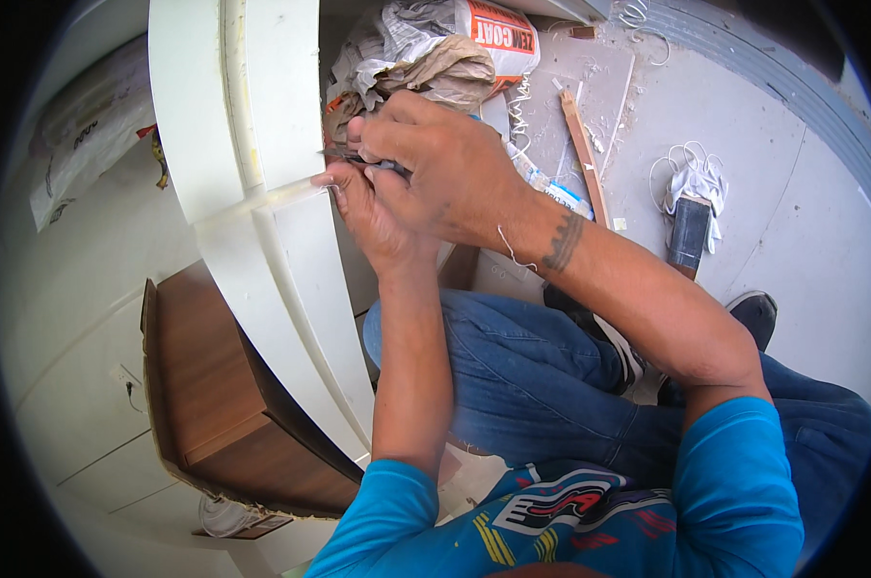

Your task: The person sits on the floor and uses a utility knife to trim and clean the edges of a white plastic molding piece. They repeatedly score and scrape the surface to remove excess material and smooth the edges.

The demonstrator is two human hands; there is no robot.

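Observation:
A tall white panel [291, 87] with a long groove stands upright on my left. Across it runs a narrow pale strip [272, 198], whose end meets the panel's right edge. My left hand [378, 222] is closed, thumb and fingertips pinching that end, where a thin white shaving curls. Directly above, my right hand [445, 169] grips a small cutter knife [393, 167] with a dark handle. Its grey blade points left at the panel edge, just above the strip's end. My right hand overlaps the left and hides part of its fingers.
Crumpled paper [445, 72] and an orange-white bag [501, 39] lie beyond my hands. A wooden batten [585, 159] rests among shavings on the floor. Farther right is a dark block [688, 231] with a white cloth. A brown wooden cabinet [204, 356] stands behind the panel.

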